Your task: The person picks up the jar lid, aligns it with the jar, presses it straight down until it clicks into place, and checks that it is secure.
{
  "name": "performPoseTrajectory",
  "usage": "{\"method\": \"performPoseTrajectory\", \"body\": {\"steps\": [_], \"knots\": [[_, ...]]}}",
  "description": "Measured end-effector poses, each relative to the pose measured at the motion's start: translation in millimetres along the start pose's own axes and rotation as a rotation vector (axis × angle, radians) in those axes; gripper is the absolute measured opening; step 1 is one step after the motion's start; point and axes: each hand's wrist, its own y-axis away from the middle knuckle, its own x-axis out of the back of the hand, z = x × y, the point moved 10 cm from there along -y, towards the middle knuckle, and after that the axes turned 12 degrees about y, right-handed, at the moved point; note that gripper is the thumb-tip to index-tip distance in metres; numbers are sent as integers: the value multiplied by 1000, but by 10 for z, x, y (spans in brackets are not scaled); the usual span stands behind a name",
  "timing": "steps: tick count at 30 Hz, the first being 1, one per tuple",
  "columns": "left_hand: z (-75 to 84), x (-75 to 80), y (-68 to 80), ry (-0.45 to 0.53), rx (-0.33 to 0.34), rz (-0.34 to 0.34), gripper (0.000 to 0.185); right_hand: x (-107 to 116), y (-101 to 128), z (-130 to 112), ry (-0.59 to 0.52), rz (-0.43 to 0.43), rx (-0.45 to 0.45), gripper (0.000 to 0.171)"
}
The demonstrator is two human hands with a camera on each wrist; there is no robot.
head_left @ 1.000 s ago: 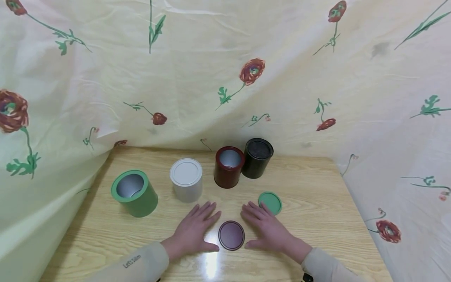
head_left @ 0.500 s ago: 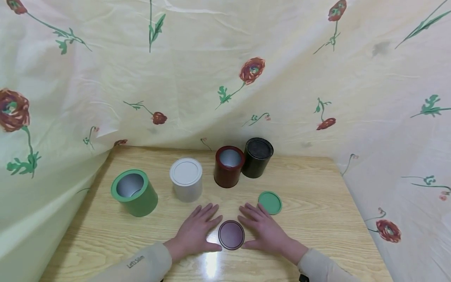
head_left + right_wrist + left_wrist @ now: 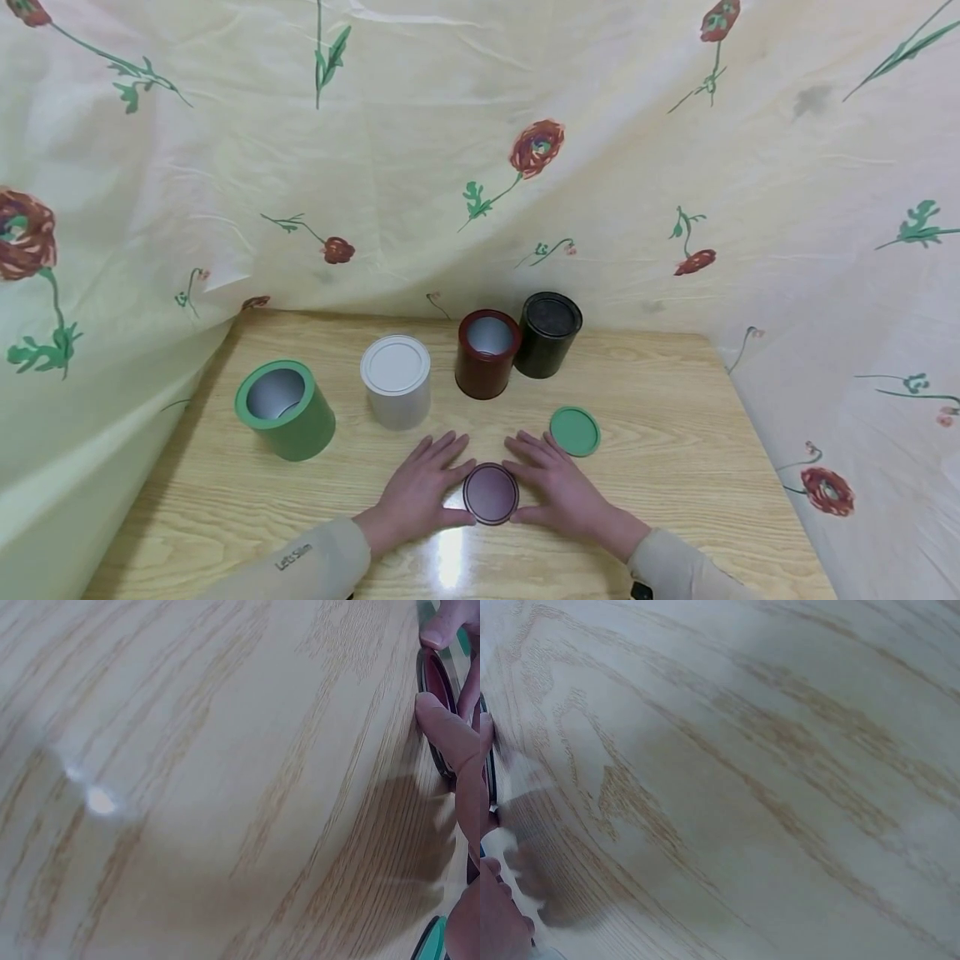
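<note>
A dark red round lid (image 3: 491,494) is held between both hands near the front middle. My left hand (image 3: 414,500) grips its left edge with thumb and index finger; my right hand (image 3: 564,493) grips the right edge in the same way. The other fingers reach forward past the lid. In the right wrist view the lid (image 3: 438,679) shows edge-on, with thumbs at its rim. Only its dark rim shows at the far left of the left wrist view. Behind it stands a dark red can (image 3: 483,371), open at the top with a silvery inside.
A green lid (image 3: 575,432) lies just beyond the right fingertips. An uncovered green can (image 3: 296,429) stands at left, a white can (image 3: 400,404) with its lid on nearer the middle. A black lidded can (image 3: 542,350) stands against the red one. A flowered cloth (image 3: 420,167) hangs behind the table.
Both hands have closed in from the sides until thumbs and index fingers meet the dark red lid's rim. The lid has shifted slightly away from the front edge. The cans have stayed put.
</note>
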Motion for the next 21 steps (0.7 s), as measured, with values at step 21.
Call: {"method": "performPoseTrajectory", "body": {"steps": [21], "knots": [[22, 37, -15, 58, -58, 70, 81, -16, 16, 6, -112, 41, -23, 73]]}}
